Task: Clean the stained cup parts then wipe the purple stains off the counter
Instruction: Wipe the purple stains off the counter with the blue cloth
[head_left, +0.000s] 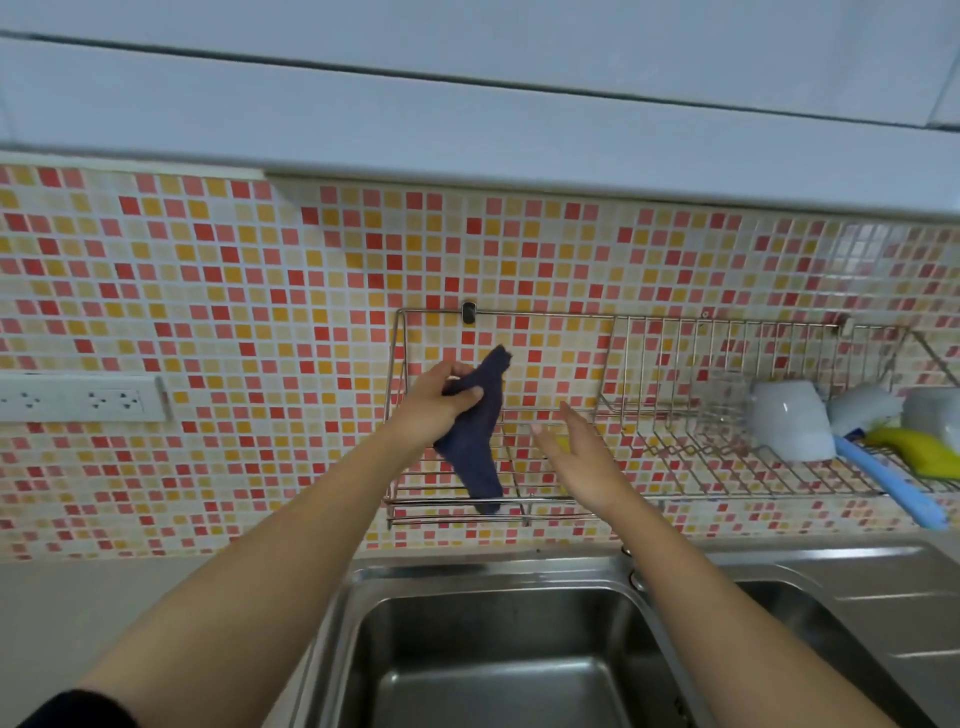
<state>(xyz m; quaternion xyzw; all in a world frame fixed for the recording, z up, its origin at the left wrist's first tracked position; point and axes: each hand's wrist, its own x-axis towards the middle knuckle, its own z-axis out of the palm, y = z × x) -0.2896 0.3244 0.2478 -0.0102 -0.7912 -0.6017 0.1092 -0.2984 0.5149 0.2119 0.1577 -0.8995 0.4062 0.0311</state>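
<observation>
Left hand grips a dark blue cloth w/ fingers curled round it, held up vs. the wire rack on the tiled wall above the sink, right hand beside it, fingers straight, holding nothing.

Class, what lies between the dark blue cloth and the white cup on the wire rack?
The open right hand, then bare wire rack, seen in the head view.
</observation>
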